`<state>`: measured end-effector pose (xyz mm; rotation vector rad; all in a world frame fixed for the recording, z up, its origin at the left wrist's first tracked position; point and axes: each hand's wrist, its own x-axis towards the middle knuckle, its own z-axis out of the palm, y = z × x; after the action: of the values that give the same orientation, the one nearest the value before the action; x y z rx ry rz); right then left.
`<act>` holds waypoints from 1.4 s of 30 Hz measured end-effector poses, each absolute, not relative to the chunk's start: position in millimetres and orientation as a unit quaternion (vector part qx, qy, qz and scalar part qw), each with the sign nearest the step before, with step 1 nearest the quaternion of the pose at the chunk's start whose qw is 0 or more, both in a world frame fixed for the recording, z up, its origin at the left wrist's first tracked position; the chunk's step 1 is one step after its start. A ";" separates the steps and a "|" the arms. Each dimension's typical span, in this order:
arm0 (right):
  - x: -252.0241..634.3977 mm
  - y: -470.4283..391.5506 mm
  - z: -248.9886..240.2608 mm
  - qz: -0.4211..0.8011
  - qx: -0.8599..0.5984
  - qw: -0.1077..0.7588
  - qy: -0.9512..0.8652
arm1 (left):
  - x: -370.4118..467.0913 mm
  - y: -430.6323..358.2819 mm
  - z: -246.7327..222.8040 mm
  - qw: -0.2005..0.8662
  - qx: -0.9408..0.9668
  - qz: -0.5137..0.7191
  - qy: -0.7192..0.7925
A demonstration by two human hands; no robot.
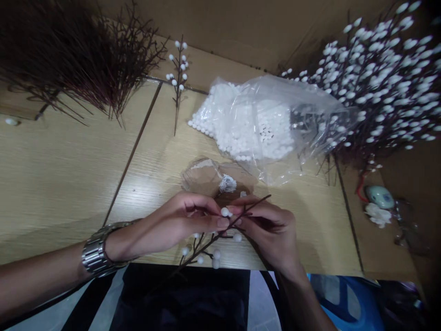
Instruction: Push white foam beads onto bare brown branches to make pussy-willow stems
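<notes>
Above the table's front edge, my left hand (191, 214), with a metal watch on its wrist, pinches a small white bead (224, 211) between thumb and fingertips. My right hand (270, 225) is closed on a brown artificial twig (200, 250), which slants from lower left to upper right between the hands. Several white beads sit on the twig's side shoots. The bead in my left fingertips is right beside the twig; whether it touches a shoot is hidden by the fingers. Just beyond the hands lies a brown scrap (201, 177) with a white pasty lump (228, 183).
A clear plastic bag (255, 119) of white beads lies in mid-table. Bare brown twigs (113, 78) are heaped at far left, beaded twigs (382, 82) at far right. One beaded twig (179, 69) lies alone behind. A pale green object (380, 196) is at right.
</notes>
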<state>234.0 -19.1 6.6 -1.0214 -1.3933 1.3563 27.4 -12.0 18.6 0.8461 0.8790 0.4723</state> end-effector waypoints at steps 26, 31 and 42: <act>235.6 -18.5 5.2 0.572 -0.428 0.423 -0.557 | 28.7 -11.0 18.8 0.779 0.415 0.216 0.418; 247.1 -18.5 6.6 0.596 -0.435 0.398 -0.545 | 26.7 -12.4 19.4 0.795 0.427 0.209 0.376; 257.7 -67.7 52.5 0.484 -0.407 0.560 -0.535 | 24.7 -22.6 37.8 0.752 0.473 0.185 0.420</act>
<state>257.7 -67.7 52.5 -0.9602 -1.2624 1.1411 24.7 -22.6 37.8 1.0325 0.9172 0.4033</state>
